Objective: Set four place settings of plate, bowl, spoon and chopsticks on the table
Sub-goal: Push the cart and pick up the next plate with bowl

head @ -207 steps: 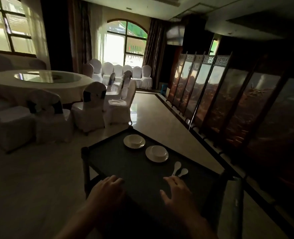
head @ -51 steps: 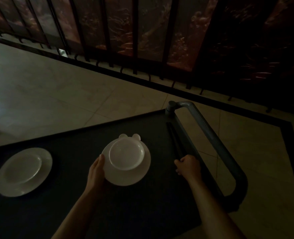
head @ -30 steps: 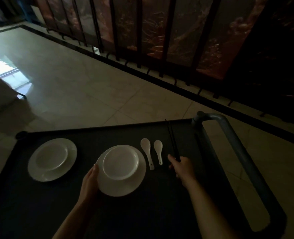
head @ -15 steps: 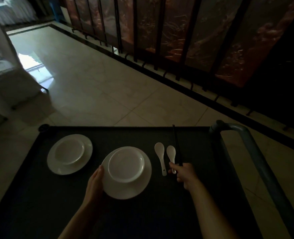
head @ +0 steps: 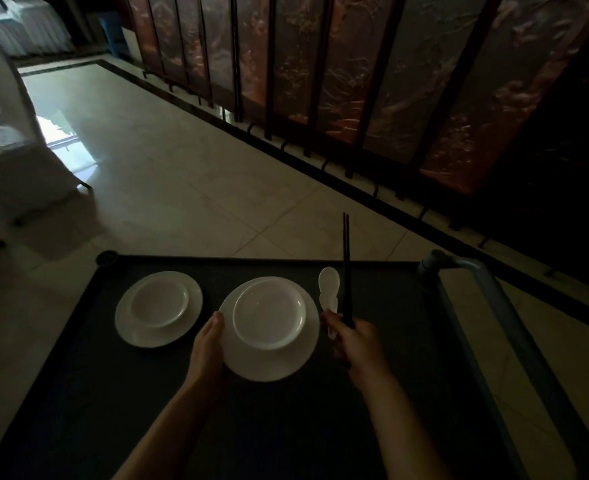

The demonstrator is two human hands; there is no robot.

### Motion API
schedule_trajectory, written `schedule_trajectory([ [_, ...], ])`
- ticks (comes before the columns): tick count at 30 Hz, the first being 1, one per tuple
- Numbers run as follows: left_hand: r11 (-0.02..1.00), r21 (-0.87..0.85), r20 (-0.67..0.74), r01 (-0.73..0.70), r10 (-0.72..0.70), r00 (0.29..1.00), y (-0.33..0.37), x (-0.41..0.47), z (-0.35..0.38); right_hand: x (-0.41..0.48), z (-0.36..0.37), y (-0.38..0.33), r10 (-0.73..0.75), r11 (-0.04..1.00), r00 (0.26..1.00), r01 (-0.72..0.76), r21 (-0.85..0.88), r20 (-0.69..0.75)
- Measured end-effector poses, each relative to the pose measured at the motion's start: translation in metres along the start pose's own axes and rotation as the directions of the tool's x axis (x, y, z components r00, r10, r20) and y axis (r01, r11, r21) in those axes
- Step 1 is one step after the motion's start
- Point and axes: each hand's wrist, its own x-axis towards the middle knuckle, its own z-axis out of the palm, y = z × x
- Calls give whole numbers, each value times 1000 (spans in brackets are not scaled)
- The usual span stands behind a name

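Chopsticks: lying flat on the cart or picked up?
Picked up. The right hand grips the chopsticks at their near end; their far tips stick out past the far edge of the cart, over the floor.

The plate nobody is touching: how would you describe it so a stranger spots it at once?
On the dark cart top, grey handle at its right, stand two white plates, each bearing a bowl. It is the left plate, near the cart's left edge; unlike the right plate, whose rim the left hand holds, no hand touches it.
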Motion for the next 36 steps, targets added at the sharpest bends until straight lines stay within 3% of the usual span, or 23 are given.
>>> schedule_trajectory([
  [14, 993, -70, 39, -99, 102, 994, 56, -38, -45, -67, 75, -23, -191, 969, 982, 186, -165, -14],
  [19, 984, -44, 44, -174, 176, 983, 79, -58, -67, -74, 103, -32, -277, 941, 959, 282, -184, 53],
  [22, 976, -57, -24, -210, 209, 978, 86, -67, -82, -72, 119, -36, -304, 921, 947, 320, -224, 103],
  [27, 937, -97, -204, -335, 311, 928, 93, -95, -107, -77, 154, -46, -313, 892, 899, 389, -230, 305],
  [32, 913, -108, -411, -393, 319, 854, 93, -127, -140, -91, 197, -45, -290, 869, 825, 439, -228, 485],
  [36, 878, -129, -582, -460, 309, 753, 91, -165, -172, -114, 238, -34, -257, 865, 745, 461, -197, 615],
])
